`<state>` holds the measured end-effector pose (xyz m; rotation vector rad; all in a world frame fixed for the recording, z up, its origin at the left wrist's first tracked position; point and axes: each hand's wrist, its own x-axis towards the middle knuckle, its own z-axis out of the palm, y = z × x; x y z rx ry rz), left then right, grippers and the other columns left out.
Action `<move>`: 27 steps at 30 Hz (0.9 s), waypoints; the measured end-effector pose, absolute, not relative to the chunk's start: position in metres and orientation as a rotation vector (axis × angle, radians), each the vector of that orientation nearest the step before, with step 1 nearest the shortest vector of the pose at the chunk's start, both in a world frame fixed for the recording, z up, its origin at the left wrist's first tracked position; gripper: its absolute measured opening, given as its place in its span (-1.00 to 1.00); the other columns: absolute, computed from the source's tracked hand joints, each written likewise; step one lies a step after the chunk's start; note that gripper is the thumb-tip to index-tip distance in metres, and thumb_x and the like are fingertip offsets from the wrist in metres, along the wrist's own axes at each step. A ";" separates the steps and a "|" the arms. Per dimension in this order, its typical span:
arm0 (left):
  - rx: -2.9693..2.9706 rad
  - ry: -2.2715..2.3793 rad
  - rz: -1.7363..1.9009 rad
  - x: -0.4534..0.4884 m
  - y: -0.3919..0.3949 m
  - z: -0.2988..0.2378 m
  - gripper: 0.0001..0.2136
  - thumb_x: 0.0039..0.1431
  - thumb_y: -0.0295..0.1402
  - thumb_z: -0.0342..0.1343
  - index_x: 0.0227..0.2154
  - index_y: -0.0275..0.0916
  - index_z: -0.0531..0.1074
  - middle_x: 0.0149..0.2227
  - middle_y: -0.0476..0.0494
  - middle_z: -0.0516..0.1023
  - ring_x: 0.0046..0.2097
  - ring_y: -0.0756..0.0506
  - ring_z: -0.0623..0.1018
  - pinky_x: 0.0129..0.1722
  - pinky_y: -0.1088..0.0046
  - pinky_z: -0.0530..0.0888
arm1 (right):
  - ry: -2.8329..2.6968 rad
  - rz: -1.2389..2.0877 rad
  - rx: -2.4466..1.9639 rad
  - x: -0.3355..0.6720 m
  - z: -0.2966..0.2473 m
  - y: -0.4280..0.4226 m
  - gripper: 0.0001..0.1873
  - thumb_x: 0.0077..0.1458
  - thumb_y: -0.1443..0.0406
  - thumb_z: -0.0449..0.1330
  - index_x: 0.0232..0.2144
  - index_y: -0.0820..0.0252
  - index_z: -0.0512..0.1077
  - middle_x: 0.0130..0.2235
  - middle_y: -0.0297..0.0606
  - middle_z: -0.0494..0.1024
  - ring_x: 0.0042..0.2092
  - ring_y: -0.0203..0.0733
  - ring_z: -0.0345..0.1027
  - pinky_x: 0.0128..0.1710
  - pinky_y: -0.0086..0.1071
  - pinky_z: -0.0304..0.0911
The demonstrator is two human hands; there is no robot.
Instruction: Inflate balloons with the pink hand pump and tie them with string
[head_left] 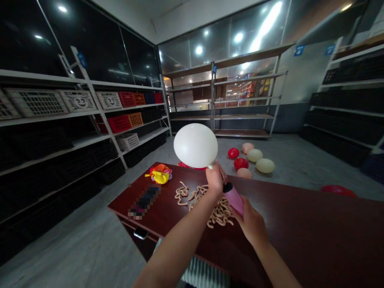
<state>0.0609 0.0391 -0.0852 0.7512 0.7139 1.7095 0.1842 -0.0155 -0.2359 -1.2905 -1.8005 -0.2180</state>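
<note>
An inflated white balloon stands up above the dark red table. My left hand is closed around its neck, with the fingertips partly hidden. Close by, my right hand wraps a pink balloon pump, whose black end points up toward my left hand. Whether pump and balloon neck touch cannot be seen. Beneath both hands lies a pile of tan, twisted, uninflated long balloons, partly covered by my left forearm. Yellow and red flat balloons rest in a heap at the table's far left.
A blurred-out dark object lies on the table's left side. Red, pink and cream balloons sit on the floor beyond the table, and a red one farther right. Shelving with crates lines the left; racks stand behind.
</note>
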 end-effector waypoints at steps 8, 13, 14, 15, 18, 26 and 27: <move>0.603 0.713 1.676 0.039 0.034 -0.098 -0.60 0.19 -0.26 0.02 -0.70 -0.13 0.03 -0.79 0.07 -0.02 -0.75 0.04 0.01 -0.72 0.45 -0.06 | -1.902 -0.323 -1.271 0.181 -0.234 -0.017 -0.49 0.25 0.02 0.02 0.14 0.12 0.26 -0.11 -0.02 0.61 -0.23 0.09 0.57 -0.33 -0.16 0.45; 0.413 0.729 1.673 0.002 0.028 -0.119 -0.62 0.21 -0.34 0.00 -0.65 -0.16 -0.05 -0.74 0.10 -0.06 -0.72 0.06 0.01 -0.68 0.48 -0.01 | -2.049 -0.424 -1.216 0.173 -0.223 -0.024 -0.57 0.22 0.09 0.11 0.05 0.19 0.32 -0.12 -0.06 0.61 -0.22 -0.02 0.56 -0.31 -0.30 0.41; 0.384 0.735 1.682 -0.007 0.026 -0.123 -0.61 0.22 -0.35 -0.01 -0.64 -0.16 -0.07 -0.74 0.10 -0.07 -0.72 0.06 0.00 -0.68 0.48 -0.01 | -2.089 -0.428 -1.213 0.171 -0.221 -0.025 -0.57 0.21 0.11 0.13 0.05 0.19 0.32 -0.13 -0.08 0.61 -0.21 -0.03 0.55 -0.30 -0.32 0.40; 0.361 0.740 1.694 -0.015 0.024 -0.125 -0.61 0.22 -0.36 -0.03 -0.64 -0.17 -0.08 -0.74 0.10 -0.08 -0.72 0.07 0.00 -0.68 0.49 -0.01 | -2.122 -0.429 -1.207 0.170 -0.219 -0.026 -0.57 0.20 0.12 0.15 0.05 0.19 0.33 -0.14 -0.09 0.61 -0.20 -0.04 0.55 -0.29 -0.33 0.39; 0.320 0.736 1.736 -0.040 0.019 -0.123 -0.63 0.23 -0.42 -0.07 -0.64 -0.18 -0.08 -0.72 0.10 -0.07 -0.71 0.08 0.00 -0.67 0.51 -0.01 | -2.186 -0.441 -1.204 0.167 -0.216 -0.030 -0.55 0.19 0.12 0.16 0.07 0.19 0.33 -0.10 -0.06 0.60 -0.17 -0.04 0.53 -0.24 -0.35 0.36; 0.365 0.732 1.800 -0.091 0.016 -0.069 -0.63 0.23 -0.44 -0.09 -0.65 -0.20 -0.07 -0.73 0.09 -0.06 -0.71 0.07 0.01 -0.69 0.52 -0.01 | -2.151 -0.421 -1.226 0.169 -0.214 -0.032 -0.47 0.20 0.06 0.15 0.12 0.23 0.33 -0.06 -0.05 0.58 -0.14 -0.05 0.50 -0.16 -0.34 0.31; 0.387 0.742 1.809 -0.094 0.016 -0.060 -0.62 0.25 -0.42 -0.10 -0.65 -0.19 -0.08 -0.73 0.10 -0.07 -0.72 0.08 0.01 -0.69 0.52 -0.01 | -2.146 -0.413 -1.228 0.169 -0.214 -0.032 -0.45 0.20 0.05 0.14 0.12 0.23 0.32 -0.05 -0.05 0.58 -0.13 -0.05 0.50 -0.15 -0.33 0.31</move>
